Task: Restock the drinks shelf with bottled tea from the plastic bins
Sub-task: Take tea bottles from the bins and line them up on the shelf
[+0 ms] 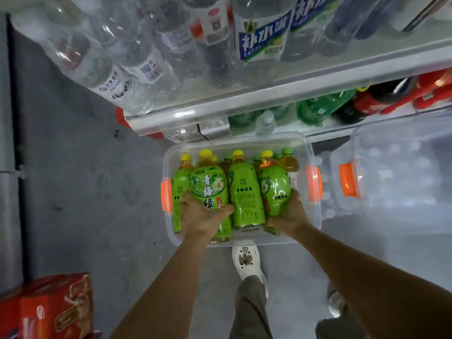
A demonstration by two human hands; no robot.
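The left hand [204, 217] is curled round the lower body of a green-labelled tea bottle [208, 189], thumb lying across the label near its bottom. The right hand [289, 211] grips another green-labelled bottle [274, 189] from its right side, fingers wrapped behind it. Between the two stands a third tea bottle [245, 194], untouched by either hand, and a fourth [179, 189] sits just left of the left hand against the bin wall. All have yellow caps, and more caps show behind them, one of them green. They fill a clear plastic bin [315, 216] with orange latches, which sits on the grey floor right in front of the shelf. Just to its right stands a second clear bin [401, 182] with an orange latch facing the first; what is inside is too hazy to tell. Above the bins, the lower shelf [342, 128] holds green and red-labelled soft drink bottles, and the shelf above it carries clear water bottles [137, 77]. A white clog [245, 259] is planted just below the bin, and a red carton [53, 307] sits at lower left on the floor.
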